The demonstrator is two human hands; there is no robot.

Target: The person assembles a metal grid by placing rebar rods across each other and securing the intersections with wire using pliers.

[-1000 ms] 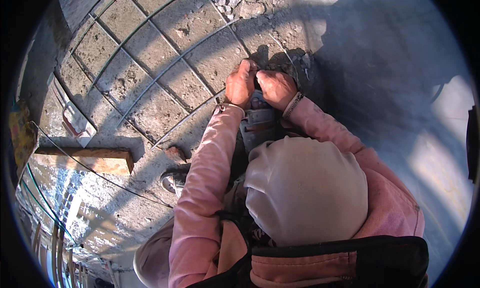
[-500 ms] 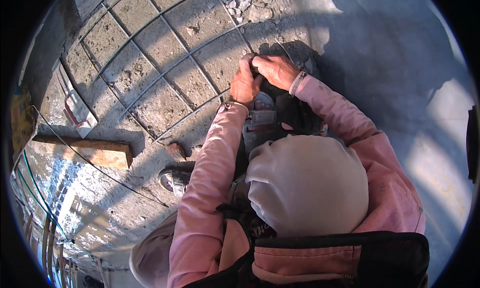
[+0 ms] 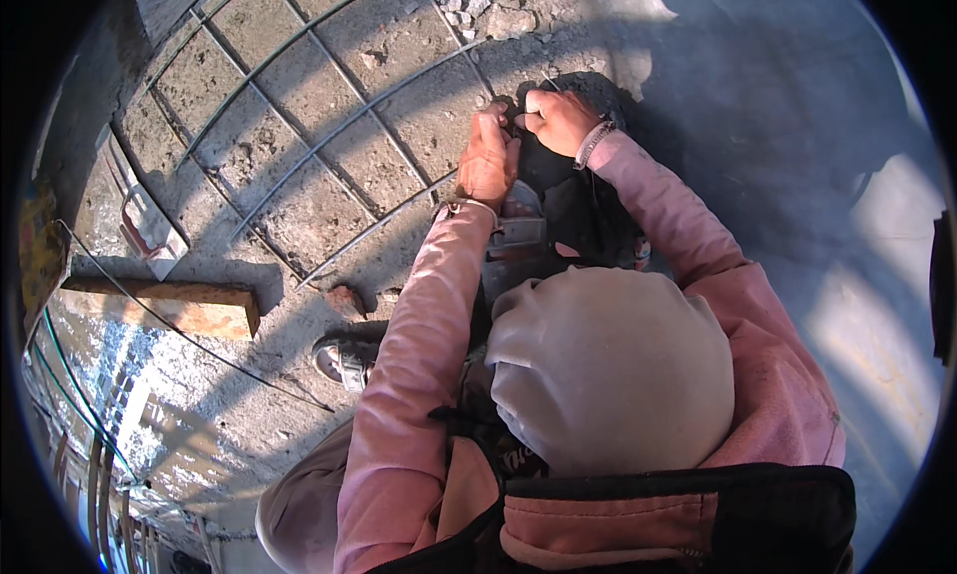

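A mesh of thin steel bars lies over the rough ground ahead and to the left. At its right end, my left hand is closed with bent fingers beside the bar ends; what it grips is hidden. My right hand is closed in a pinch just right of it, a small gap apart. Whatever sits between those fingers is too small to make out. A short thin wire end sticks up behind the right hand. Below my hands is a sandalled foot.
A flat steel trowel lies at the left, above a wooden beam. A thin dark rod crosses the beam. Near my other sandal is a reddish stone. Rubble lies far ahead; smooth grey floor spans the right.
My right hand has drawn slightly apart from my left, and its fingers have curled more. The left hand stays almost in place. The whole view has shifted a little.
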